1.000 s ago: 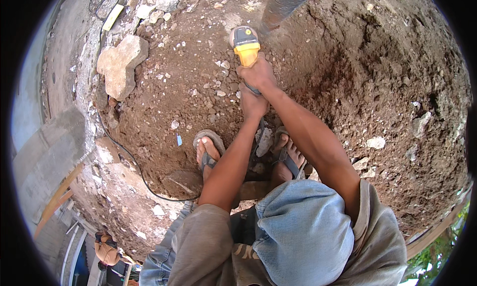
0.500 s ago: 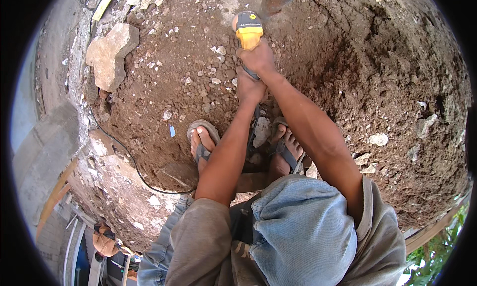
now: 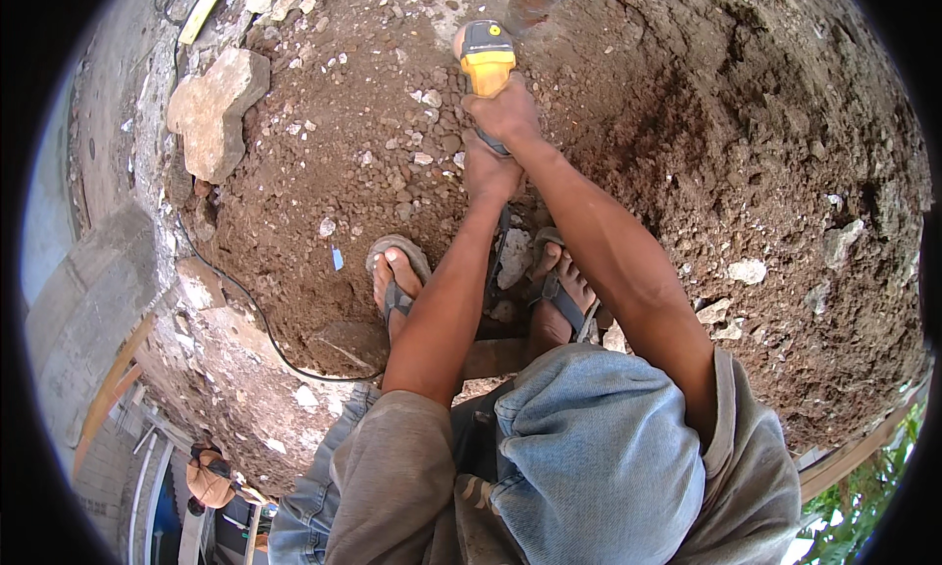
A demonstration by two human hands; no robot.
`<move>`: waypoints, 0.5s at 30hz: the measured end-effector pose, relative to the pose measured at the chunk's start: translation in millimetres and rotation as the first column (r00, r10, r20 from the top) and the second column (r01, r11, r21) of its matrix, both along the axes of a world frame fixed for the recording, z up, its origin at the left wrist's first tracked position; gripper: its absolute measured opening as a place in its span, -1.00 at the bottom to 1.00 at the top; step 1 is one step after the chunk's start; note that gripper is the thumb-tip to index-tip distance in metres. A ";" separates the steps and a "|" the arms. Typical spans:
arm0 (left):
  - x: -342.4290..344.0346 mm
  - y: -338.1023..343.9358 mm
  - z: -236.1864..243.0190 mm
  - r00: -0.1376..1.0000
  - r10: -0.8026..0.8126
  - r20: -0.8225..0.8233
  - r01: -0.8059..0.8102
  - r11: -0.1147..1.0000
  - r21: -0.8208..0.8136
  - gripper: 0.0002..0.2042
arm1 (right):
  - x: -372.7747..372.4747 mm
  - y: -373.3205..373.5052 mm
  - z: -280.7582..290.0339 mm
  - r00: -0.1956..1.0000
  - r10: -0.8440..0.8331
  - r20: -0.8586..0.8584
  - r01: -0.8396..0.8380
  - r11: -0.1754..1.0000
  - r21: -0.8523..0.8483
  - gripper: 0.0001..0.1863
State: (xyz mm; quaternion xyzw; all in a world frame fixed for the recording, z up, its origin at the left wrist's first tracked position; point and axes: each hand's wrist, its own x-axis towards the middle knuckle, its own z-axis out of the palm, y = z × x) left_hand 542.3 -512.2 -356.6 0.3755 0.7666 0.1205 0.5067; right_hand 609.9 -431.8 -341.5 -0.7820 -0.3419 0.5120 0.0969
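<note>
Both my arms reach forward over the dirt to a yellow-and-black power tool (image 3: 488,64). My right hand (image 3: 507,111) is closed around its yellow body. Just behind it, closer to me, my left hand (image 3: 491,169) is wrapped round the grey rear grip. A dark cord hangs from the tool's near end, partly hidden by my left forearm. The tool's far end is over the ground beside a grey pipe-like piece (image 3: 540,0); its working tip cannot be made out.
My sandalled feet stand on loose brown soil with rubble. A large pale stone slab (image 3: 218,113) lies at left, near a yellow strip (image 3: 200,17). A black cable (image 3: 257,315) curves along the left. Rough dug soil (image 3: 785,172) rises at right. A person (image 3: 208,482) is at lower left.
The view has shifted very slightly, so the ground and tool sit a little further left. Both hands keep their hold, and nothing else visibly changes.
</note>
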 end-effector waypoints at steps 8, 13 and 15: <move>-1.3 0.6 -10.6 0.995 0.003 0.100 -0.004 1.000 0.008 -0.22 | -0.9 -0.8 -8.6 0.997 -0.028 0.065 0.023 0.998 0.063 -0.21; -3.9 -0.2 -16.0 0.997 -0.041 0.066 0.041 0.999 0.003 -0.19 | -2.0 -2.0 -13.8 0.999 -0.032 0.044 0.028 0.995 0.091 -0.22; -2.6 2.4 -11.3 0.994 -0.060 0.087 0.062 0.998 -0.021 -0.17 | 2.3 -2.3 -18.5 1.000 -0.017 -0.004 0.017 0.997 0.080 -0.19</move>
